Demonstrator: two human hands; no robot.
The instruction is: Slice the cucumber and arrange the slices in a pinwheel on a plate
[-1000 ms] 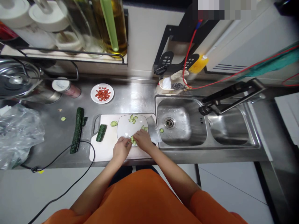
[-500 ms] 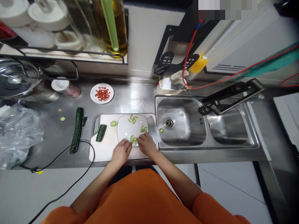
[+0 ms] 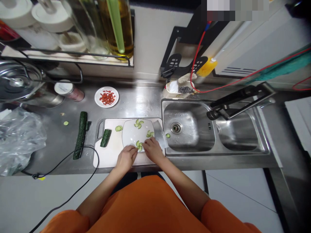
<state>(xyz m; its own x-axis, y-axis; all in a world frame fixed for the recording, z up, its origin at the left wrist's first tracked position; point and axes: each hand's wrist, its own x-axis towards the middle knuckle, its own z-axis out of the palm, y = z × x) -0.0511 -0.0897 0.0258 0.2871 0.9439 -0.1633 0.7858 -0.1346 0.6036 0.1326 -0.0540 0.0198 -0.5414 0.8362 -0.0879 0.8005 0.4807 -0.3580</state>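
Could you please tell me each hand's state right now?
Left hand: curled beside the nearest cucumber fan; grip cannot be told.
Right hand: at the same fan's right side; grip cannot be told.

Your shirt (image 3: pixel 150 207) is orange. Your plate (image 3: pixel 131 132) is white with a thin dark outline; its slices (image 3: pixel 139 124) are pale green, rimmed darker. Left of the plate, your cucumber (image 3: pixel 80 136) is dark green.

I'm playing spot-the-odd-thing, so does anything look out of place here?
Yes. A small cucumber piece sits at the left edge of the sink, and a pale green slice lies on the counter. They look like strays, because other slices are arranged in fans on the plate.
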